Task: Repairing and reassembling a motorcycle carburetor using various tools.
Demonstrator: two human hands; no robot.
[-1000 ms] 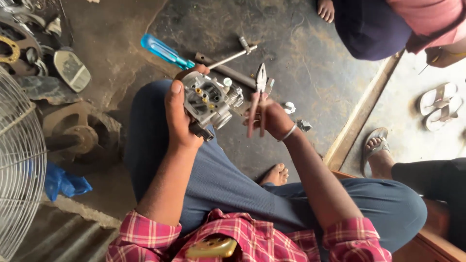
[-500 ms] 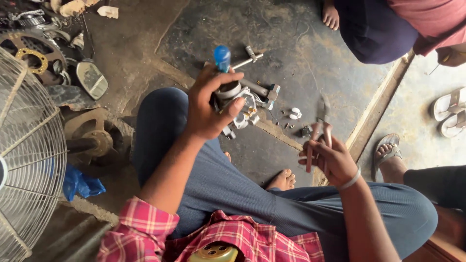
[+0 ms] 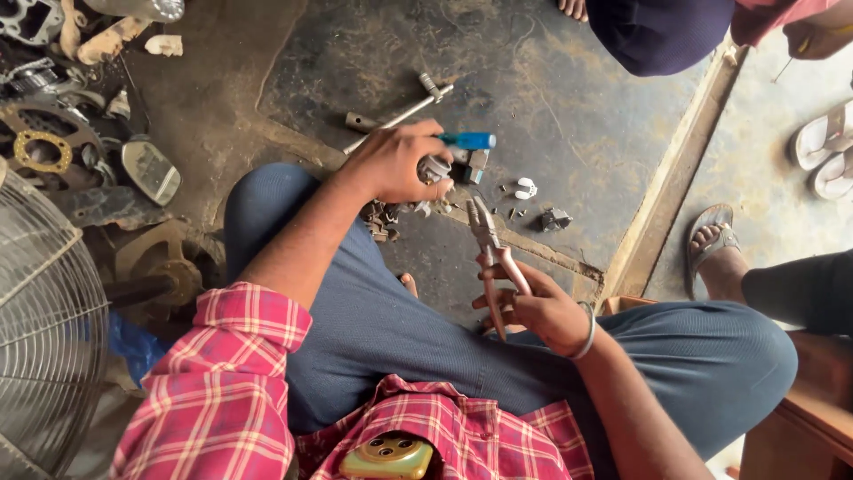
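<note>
My left hand (image 3: pixel 391 164) reaches forward over my knee and grips a small metal engine part (image 3: pixel 433 169), with a blue-handled screwdriver (image 3: pixel 467 140) lying across my fingers. My right hand (image 3: pixel 538 311) rests near my right thigh and holds pink-handled pliers (image 3: pixel 494 253), jaws pointing up toward the part. A long metal socket wrench (image 3: pixel 400 113) lies on the floor just beyond my left hand. Small screws and a white clip (image 3: pixel 526 188) are scattered on the dark floor mat to the right of the part.
A wire fan guard (image 3: pixel 40 329) stands at the left. Scrap metal parts, a gear (image 3: pixel 40 142) and a mirror (image 3: pixel 149 171) are piled at upper left. Another person's sandalled foot (image 3: pixel 711 244) and a seated person (image 3: pixel 666 31) are at right and top. A phone (image 3: pixel 386 458) sits in my shirt pocket.
My left hand carried the metal part from in front of me down toward the floor. My right hand drew back to my thigh with the pliers. The view shifted.
</note>
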